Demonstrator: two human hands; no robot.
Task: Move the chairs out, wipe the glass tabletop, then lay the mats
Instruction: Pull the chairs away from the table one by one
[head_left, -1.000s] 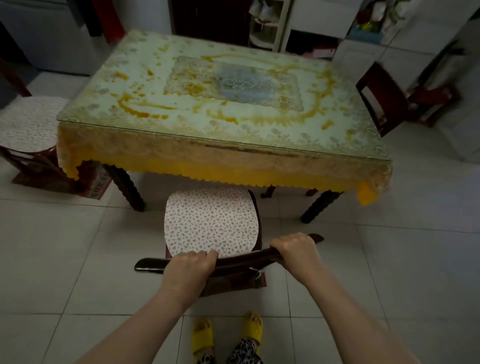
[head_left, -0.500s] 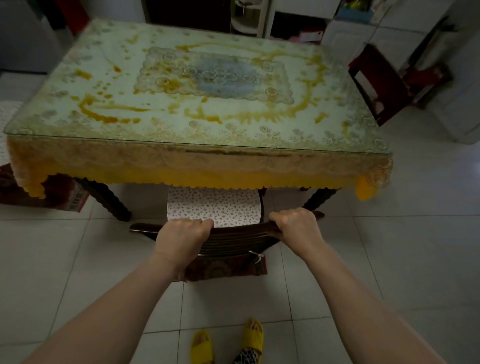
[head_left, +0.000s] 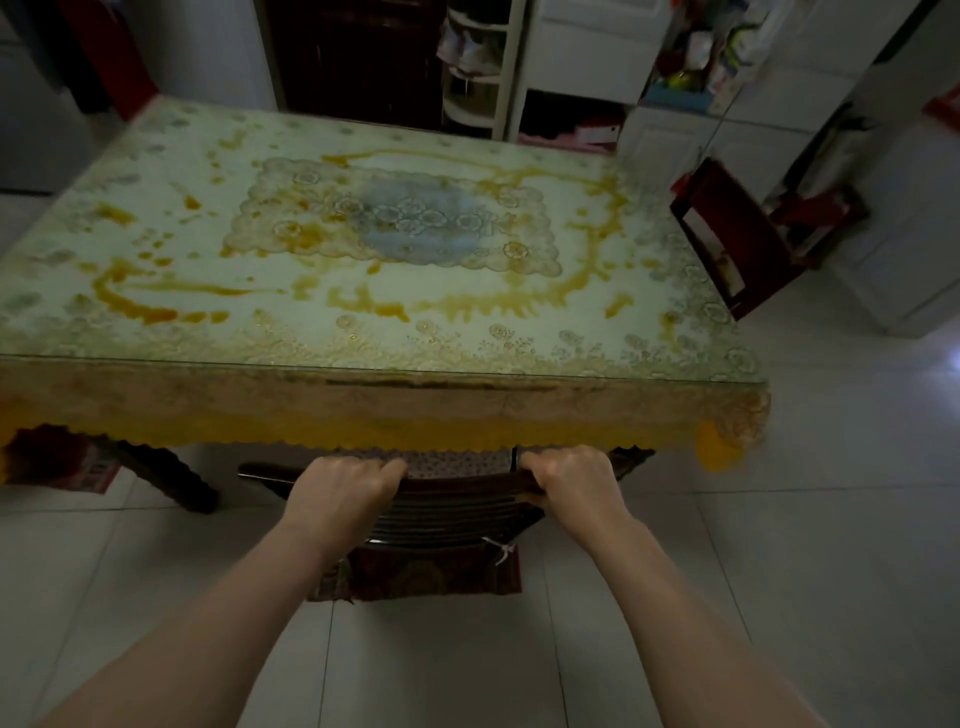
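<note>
A dark wooden chair (head_left: 447, 512) stands at the table's near side, its patterned seat almost wholly under the table. My left hand (head_left: 343, 486) grips the top rail of its backrest on the left. My right hand (head_left: 571, 480) grips the same rail on the right. The glass tabletop (head_left: 171, 244) lies over a lace cloth with yellow-orange patterns and a yellow fringe. A patterned cloth hangs from the chair's back.
A second dark chair (head_left: 727, 249) stands off the table's right side, turned away. Something dark red (head_left: 57, 460) shows under the left end of the table. Shelves and white cabinets (head_left: 571, 62) line the far wall. The floor is white tile.
The chair has slid forward under the table with both hands on its backrest, hiding the seat. The view has moved closer to the table; my feet have left the view.
</note>
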